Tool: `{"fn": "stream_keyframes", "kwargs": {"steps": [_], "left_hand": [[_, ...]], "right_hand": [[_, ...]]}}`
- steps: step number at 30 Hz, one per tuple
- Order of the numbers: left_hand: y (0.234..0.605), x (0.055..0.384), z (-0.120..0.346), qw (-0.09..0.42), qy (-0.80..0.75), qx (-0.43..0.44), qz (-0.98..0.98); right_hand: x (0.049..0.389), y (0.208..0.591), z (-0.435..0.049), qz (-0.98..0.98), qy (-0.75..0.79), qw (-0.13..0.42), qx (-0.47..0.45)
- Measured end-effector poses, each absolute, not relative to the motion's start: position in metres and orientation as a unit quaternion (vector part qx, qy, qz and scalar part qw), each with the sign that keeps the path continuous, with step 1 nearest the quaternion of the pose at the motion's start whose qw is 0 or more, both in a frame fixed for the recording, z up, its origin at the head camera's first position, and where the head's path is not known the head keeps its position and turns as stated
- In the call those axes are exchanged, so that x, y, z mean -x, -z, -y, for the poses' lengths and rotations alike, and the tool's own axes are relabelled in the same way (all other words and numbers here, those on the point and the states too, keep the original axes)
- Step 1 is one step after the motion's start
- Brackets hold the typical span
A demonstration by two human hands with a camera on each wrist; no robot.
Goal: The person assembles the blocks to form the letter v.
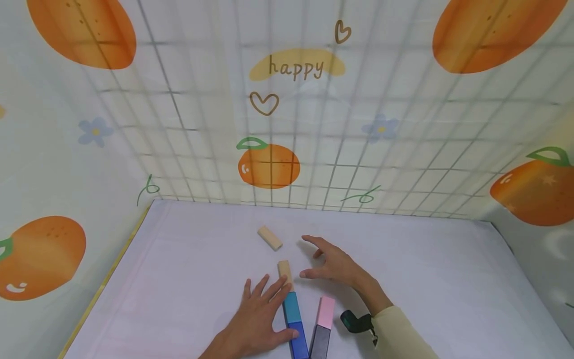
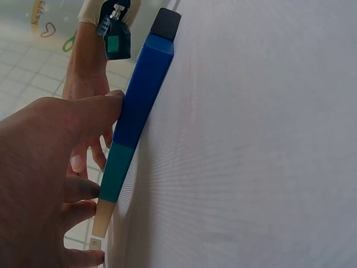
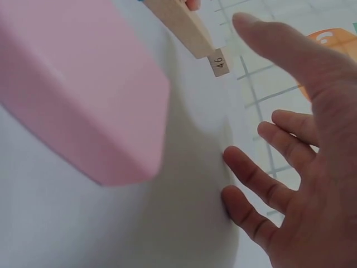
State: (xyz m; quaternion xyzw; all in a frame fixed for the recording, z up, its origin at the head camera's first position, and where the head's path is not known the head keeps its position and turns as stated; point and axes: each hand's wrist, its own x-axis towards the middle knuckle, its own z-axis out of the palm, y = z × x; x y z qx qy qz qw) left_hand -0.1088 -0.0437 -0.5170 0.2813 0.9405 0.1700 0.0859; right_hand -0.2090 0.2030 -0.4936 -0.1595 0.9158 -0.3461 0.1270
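Observation:
A row of end-to-end blocks runs away from the near edge: a blue block, a teal block and a plain wooden block. My left hand lies along its left side with fingers spread; the thumb touches the blue block and fingertips reach the wooden one. Beside this row, a pink block adjoins a dark grey block. My right hand hovers past the pink block, fingers apart and holding nothing. Farther off lies a loose wooden block, marked 46 on its end.
White cloth covers the table. A patterned curtain with oranges and grid lines stands behind its far edge. On the right wrist sits a dark green device, by a pale sleeve.

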Motion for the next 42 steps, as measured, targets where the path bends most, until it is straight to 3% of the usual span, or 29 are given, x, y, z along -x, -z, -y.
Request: {"fn": "stream_keyframes", "kwargs": {"steps": [25,42], "left_hand": [[0.513,0.109,0.041,0.119,-0.159,-0.264,-0.944],[0.52,0.109,0.044,0.073,-0.186,-0.291,-0.936]], "right_hand": [[0.223,0.489,-0.186,-0.918,0.337,0.129,0.164],[0.231,0.496,-0.179,-0.915,0.342,0.125,0.174]]}}
